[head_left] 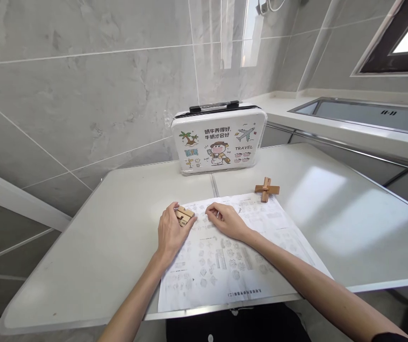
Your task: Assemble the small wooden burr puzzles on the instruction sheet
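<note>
My left hand (pixel 171 231) rests on the table with its fingers curled around a small cluster of wooden puzzle pieces (pixel 184 215) at the top left corner of a printed instruction sheet (pixel 232 256). My right hand (pixel 225 219) lies on the sheet just to the right, fingers bent and loosely closed, knuckles up; what is under them is hidden. An assembled wooden cross-shaped puzzle (pixel 267 188) stands apart at the sheet's far right corner.
A white cartoon-printed case (pixel 219 140) marked TRAVEL stands upright at the back of the white table (pixel 111 247), against the tiled wall. A counter with a steel sink (pixel 364 114) runs along the right. A seam splits the tabletop in two.
</note>
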`<state>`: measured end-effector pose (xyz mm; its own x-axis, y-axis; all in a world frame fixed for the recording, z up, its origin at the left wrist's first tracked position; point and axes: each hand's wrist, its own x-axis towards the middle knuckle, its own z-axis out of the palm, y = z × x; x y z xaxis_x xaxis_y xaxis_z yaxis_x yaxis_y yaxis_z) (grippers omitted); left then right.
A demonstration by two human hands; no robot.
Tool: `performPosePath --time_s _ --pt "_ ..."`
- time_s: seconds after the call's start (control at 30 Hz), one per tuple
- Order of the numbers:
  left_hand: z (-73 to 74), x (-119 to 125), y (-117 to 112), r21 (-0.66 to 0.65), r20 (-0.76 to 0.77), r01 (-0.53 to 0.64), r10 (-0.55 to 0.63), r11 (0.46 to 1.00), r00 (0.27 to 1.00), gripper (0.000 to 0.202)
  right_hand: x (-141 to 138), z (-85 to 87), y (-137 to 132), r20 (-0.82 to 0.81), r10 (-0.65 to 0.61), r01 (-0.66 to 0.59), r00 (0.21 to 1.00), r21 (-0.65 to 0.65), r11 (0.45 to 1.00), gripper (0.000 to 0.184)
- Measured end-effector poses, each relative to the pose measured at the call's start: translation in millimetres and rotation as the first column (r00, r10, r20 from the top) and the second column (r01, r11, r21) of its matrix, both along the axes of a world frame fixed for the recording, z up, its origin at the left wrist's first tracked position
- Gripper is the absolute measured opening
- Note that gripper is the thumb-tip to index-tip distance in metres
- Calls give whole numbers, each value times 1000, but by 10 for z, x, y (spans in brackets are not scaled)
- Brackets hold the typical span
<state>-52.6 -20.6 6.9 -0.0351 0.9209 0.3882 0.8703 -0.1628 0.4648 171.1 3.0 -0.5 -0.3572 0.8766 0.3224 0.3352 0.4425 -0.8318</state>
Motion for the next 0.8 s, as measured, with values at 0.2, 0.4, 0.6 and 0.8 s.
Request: performPosePath --time_s 0.2,0.4,0.6,0.8 --pt "89 43 9 -67 110 99 -91 993 990 66 12 28 43 -77 -9 6 997 -34 999 16" --pt "156 284 45 -126 162 396 -374 910 913 70 151 29 148 -110 -108 104 988 -41 994 18" --pt "106 440 108 -174 199 521 -489 835 849 71 323 65 208 -23 -127 128 992 10 992 20" --pt "84 341 128 -189 204 529 -494 827 845 85 407 84 207 139 -55 44 989 83 996 17"
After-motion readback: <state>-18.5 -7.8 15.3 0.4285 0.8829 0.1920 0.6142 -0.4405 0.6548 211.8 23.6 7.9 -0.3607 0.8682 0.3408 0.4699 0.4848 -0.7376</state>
